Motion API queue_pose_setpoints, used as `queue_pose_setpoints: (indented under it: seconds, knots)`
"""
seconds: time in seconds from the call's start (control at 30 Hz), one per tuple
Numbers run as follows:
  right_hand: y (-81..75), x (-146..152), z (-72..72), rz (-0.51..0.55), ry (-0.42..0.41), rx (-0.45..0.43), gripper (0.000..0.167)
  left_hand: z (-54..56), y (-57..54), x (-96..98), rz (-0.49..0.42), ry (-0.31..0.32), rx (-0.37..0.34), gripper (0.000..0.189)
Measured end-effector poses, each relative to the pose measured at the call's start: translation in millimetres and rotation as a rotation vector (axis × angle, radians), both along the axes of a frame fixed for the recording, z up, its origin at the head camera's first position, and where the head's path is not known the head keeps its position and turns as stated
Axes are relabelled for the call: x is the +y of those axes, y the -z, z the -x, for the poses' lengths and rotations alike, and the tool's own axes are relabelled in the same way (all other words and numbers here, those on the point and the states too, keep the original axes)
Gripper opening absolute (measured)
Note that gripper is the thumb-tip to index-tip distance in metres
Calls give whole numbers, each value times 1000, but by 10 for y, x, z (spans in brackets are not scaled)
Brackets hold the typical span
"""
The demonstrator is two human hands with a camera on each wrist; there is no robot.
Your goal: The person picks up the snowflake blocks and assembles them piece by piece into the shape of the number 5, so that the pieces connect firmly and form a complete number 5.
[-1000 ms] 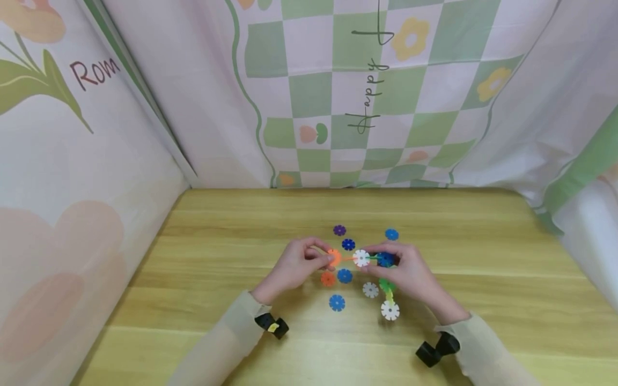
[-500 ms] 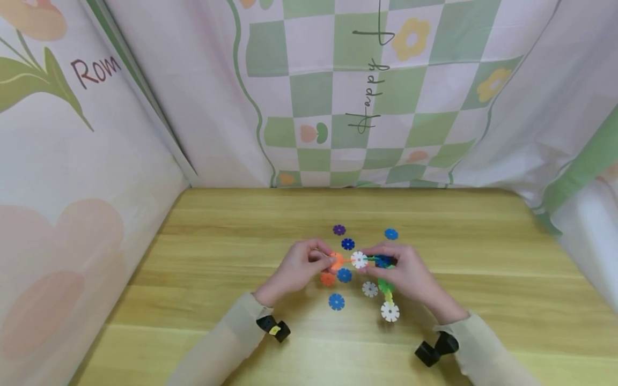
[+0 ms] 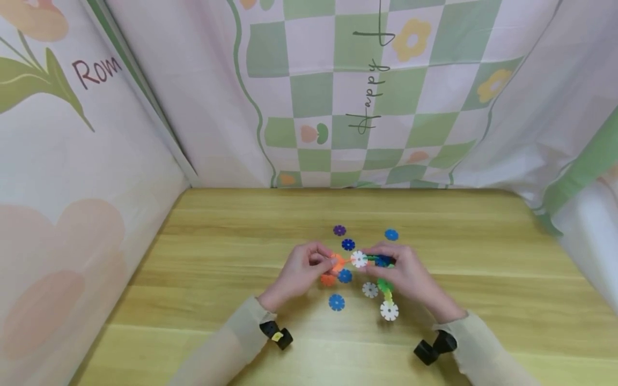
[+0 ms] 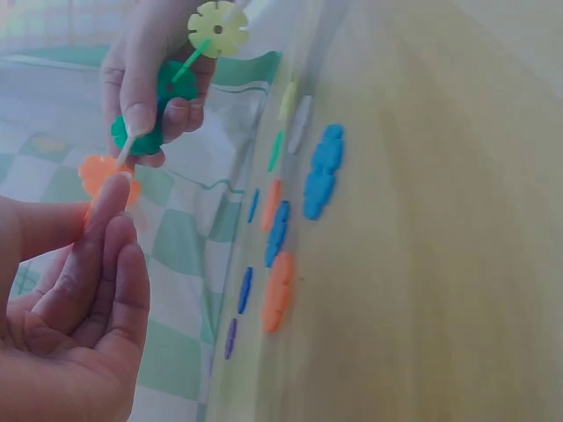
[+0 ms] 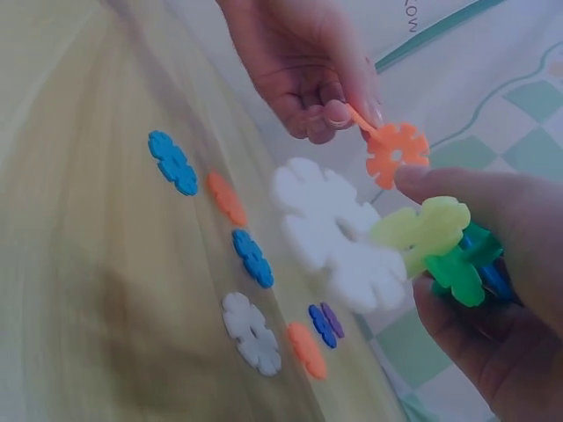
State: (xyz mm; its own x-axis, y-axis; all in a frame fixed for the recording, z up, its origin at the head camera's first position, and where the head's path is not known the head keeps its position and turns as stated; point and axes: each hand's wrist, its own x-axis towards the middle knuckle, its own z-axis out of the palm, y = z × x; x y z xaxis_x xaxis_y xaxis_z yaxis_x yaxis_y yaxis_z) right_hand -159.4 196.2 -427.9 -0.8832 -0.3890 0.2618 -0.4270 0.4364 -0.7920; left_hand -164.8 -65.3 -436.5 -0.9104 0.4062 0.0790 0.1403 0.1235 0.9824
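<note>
My left hand (image 3: 299, 271) pinches an orange notched snowflake disc (image 3: 338, 262) between thumb and fingers. In the right wrist view, a second orange disc (image 5: 407, 145) stands at an angle to the pinched one and meets it. Its far side reaches the upper white disc (image 3: 359, 259) in the head view. My right hand (image 3: 407, 271) grips a chain of joined snowflake discs, partly covering its blue piece (image 3: 383, 260). Below the hand the chain continues through a green disc (image 3: 384, 285) and a yellow disc (image 4: 218, 30) to a white end disc (image 3: 389, 311).
Loose discs lie on the wooden table (image 3: 232, 225): purple (image 3: 339, 230), dark blue (image 3: 348, 245), orange (image 3: 328, 280), greyish white (image 3: 370, 290) and several lighter blue ones, including a blue disc (image 3: 336, 302) nearest the person. A printed curtain (image 3: 309, 96) hangs behind.
My left hand has shifted slightly right and toward the person, bringing the pinched orange disc a little closer to the upper white disc. My right hand has barely moved and keeps its grip.
</note>
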Motion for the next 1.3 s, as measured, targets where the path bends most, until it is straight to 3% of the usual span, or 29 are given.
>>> queue_pose_setpoints:
  seconds: [0.23,0.43,0.63,0.77,0.9,1.13,1.3]
  knots:
    - [7,77,49,-30,-96,34,34,12,52,-30,56,79,8,8]
    - [-40,108,66,-67,-113,13,35,10,49,-13,107,142,21,8]
    - [-92,138,72,-52,-131,-60,50,-11,43,-2,45,261,-69,7]
    - [-111,167,82,-35,-131,-72,69,-16,59,4,27,260,-83,9]
    - [-110,245,96,-61,-77,-69,76,-6,68,-1,22,235,-80,10]
    - [-95,440,97,-61,34,-133,62,29,116,-29,-17,162,-88,11]
    - [-80,500,93,-28,68,-144,47,42,140,-32,-38,151,-108,13]
